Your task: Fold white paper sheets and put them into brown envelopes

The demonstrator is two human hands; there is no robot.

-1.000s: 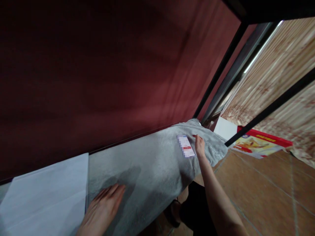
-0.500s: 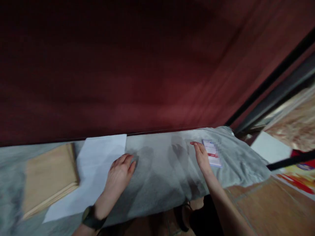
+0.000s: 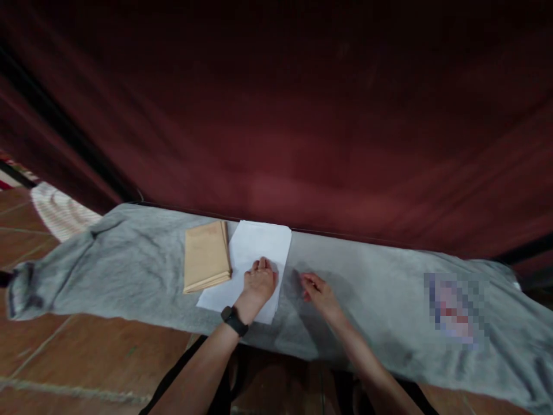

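Note:
My left hand (image 3: 260, 282) lies palm down on a stack of white paper sheets (image 3: 259, 239), its fingers resting on the top sheet. A dark watch (image 3: 234, 320) is on that wrist. Just right of the paper's edge hovers my right hand (image 3: 318, 294), fingers loosely bent and apart, with nothing seen in them. To the left, a pile of brown envelopes (image 3: 206, 253) overlaps the paper's left side. A blurred-out card or booklet (image 3: 453, 314) with a red band lies far to the right.
Everything rests on a long surface covered with grey cloth (image 3: 138, 265). A dark red fabric wall (image 3: 280, 144) rises along its back edge. Black poles (image 3: 64, 121) frame the side, and tiled floor (image 3: 86, 357) shows in front.
The view has swung left, bringing the envelopes and paper toward the middle. My left hand has settled on the paper, and my right hand has moved from beside the card to near the paper.

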